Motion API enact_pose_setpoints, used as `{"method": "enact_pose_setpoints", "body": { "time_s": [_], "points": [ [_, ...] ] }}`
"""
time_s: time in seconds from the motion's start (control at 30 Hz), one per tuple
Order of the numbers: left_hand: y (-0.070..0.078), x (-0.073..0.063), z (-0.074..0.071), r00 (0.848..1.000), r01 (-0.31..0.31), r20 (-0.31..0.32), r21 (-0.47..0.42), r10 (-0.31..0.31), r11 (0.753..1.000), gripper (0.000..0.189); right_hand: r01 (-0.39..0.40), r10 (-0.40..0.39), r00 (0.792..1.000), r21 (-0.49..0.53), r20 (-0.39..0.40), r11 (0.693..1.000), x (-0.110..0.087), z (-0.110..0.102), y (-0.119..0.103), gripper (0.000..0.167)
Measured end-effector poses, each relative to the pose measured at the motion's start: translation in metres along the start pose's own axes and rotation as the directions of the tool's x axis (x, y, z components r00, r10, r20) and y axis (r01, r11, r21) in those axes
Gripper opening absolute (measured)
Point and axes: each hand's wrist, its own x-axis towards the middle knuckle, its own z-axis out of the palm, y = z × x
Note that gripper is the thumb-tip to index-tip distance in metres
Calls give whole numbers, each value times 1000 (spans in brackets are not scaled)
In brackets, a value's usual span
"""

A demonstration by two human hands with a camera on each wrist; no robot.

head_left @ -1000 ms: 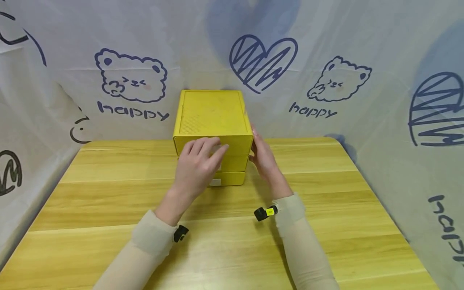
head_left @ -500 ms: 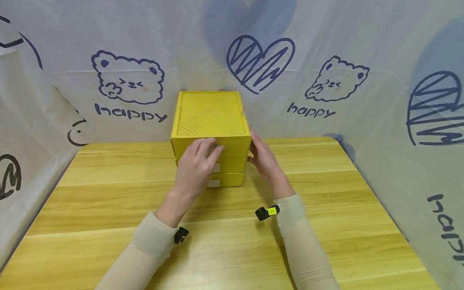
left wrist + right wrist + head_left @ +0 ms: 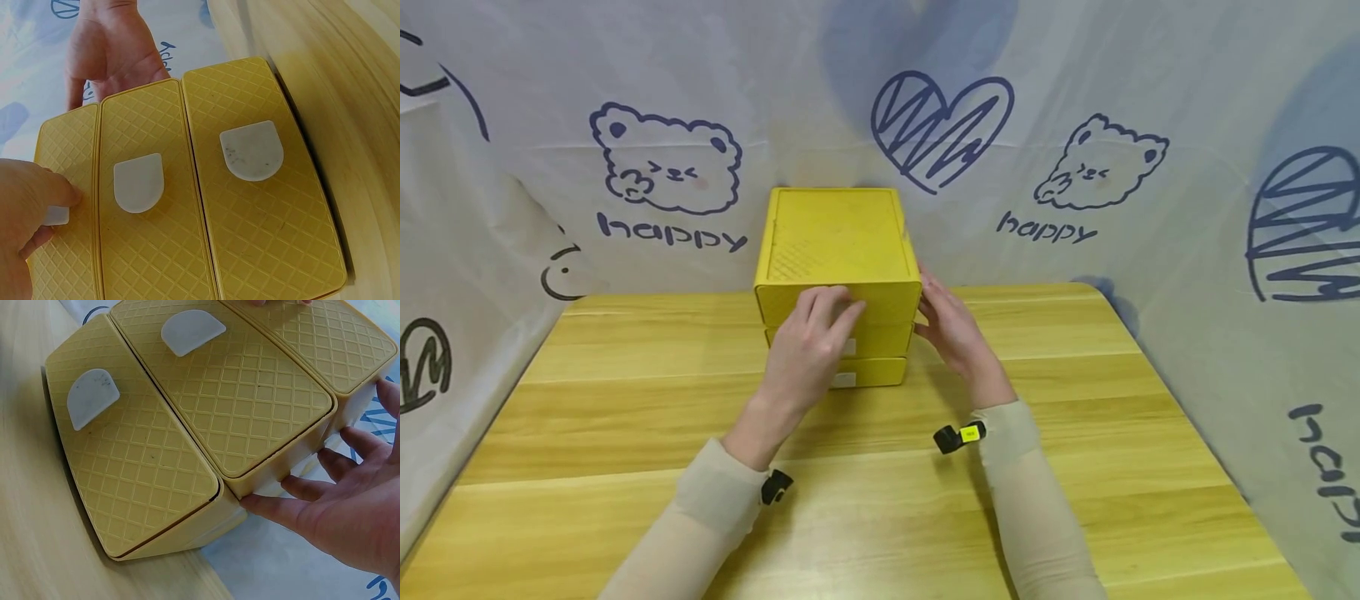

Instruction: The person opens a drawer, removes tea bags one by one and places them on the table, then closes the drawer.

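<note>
A yellow three-drawer box [image 3: 838,237] stands at the back of the table, its waffle-patterned drawer fronts facing me. In the left wrist view, the fingers of my left hand [image 3: 805,346] pinch the white tab handle [image 3: 57,215] of the top drawer, partly covering it. Two more white tabs show, on the middle drawer [image 3: 139,183] and the bottom drawer [image 3: 252,150]. All three drawers look closed. Against the box's right side, my right hand [image 3: 955,329] rests with fingers spread and fairly straight, steadying nothing between them.
The wood-grain table [image 3: 647,417] extends to both sides and in front of the box. Behind it hangs a pale cloth backdrop [image 3: 820,100] with drawn bears, hearts and lettering. Small black cameras are strapped at both wrists.
Over the last second my left fingers have settled closer onto the top drawer's front. My right wrist has shifted slightly right. The box looks the same.
</note>
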Motion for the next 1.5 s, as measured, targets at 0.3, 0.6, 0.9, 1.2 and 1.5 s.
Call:
{"method": "enact_pose_setpoints", "body": {
  "time_s": [0.3,0.6,0.9,1.2,1.5],
  "points": [
    [2,-1,-2,1000,1,-14,-8,-1,1000,22,15,-15,1000,16,19,1000,-1,0,2,57],
    [6,-3,-7,1000,-11,-3,-4,11,1000,22,10,-10,1000,11,14,1000,-2,1,1,57],
    [10,-6,-12,1000,-27,-10,-2,27,1000,22,6,-6,1000,13,-6,1000,-2,0,2,56],
    [14,-9,-19,999,-52,-5,-6,52,999,22,7,-7,1000,-7,-14,1000,-2,1,1,55],
    [19,-15,-27,996,-88,-15,-28,87,996,25,1,-1,1000,0,-27,1000,-2,1,2,55]
  ]
}}
